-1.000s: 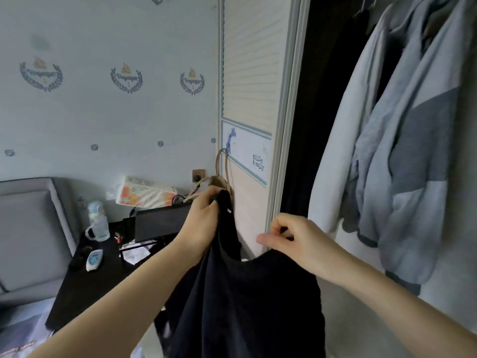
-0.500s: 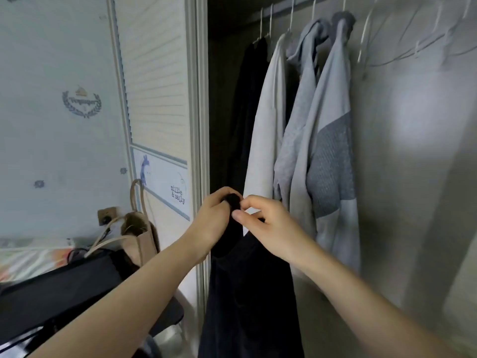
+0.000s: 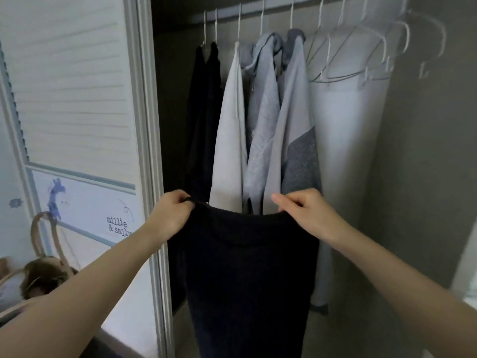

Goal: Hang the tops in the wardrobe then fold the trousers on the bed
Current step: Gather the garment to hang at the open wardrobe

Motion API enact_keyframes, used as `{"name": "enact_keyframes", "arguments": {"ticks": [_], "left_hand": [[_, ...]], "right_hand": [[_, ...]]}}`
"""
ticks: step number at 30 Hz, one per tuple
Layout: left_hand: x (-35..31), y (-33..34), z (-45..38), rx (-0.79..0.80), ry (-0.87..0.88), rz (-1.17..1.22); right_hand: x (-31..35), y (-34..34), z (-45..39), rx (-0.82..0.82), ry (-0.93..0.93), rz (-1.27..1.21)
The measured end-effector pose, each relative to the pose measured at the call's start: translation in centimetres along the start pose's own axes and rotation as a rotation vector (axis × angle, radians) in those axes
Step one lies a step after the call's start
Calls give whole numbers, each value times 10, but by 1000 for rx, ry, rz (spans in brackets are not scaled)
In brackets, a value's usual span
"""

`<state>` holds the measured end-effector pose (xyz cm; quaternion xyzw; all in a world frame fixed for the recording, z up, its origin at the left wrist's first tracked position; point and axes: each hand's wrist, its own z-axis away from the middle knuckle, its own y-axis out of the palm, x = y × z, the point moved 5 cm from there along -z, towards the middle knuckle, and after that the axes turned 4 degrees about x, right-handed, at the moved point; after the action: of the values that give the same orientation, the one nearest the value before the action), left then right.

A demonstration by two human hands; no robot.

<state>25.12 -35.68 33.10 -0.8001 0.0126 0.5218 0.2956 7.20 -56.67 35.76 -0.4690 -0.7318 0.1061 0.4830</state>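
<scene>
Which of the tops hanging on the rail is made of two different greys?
The rightmost hung top: pale grey with a darker knitted-looking panel low down; the others look single-coloured.

Both my forearms reach forward and up, bare, well apart. My left hand [image 3: 172,215] curls in a tight grip with knuckles upward; my right hand [image 3: 307,211] pinches between thumb and bent fingers, level with the left.

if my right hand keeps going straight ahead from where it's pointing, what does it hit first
Probably the grey two-tone top hanging just beyond the right hand, which grips the black top. Depth is unclear, so the gap can't be judged.
</scene>
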Motion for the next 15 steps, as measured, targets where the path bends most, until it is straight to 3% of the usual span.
{"name": "enact_keyframes", "arguments": {"ticks": [3,4,9,15], "left_hand": [[13,-18,-20,30,-31,-272],[18,-18,-25,92,-65,-261],[23,11,-27,529,-379,586],[1,40,-35,578,-461,934]], "right_hand": [[-4,-14,2,64,44,87],[-4,-18,4,67,56,135],[-6,-27,12,-78,108,372],[-13,-32,25,-122,205,475]]}}
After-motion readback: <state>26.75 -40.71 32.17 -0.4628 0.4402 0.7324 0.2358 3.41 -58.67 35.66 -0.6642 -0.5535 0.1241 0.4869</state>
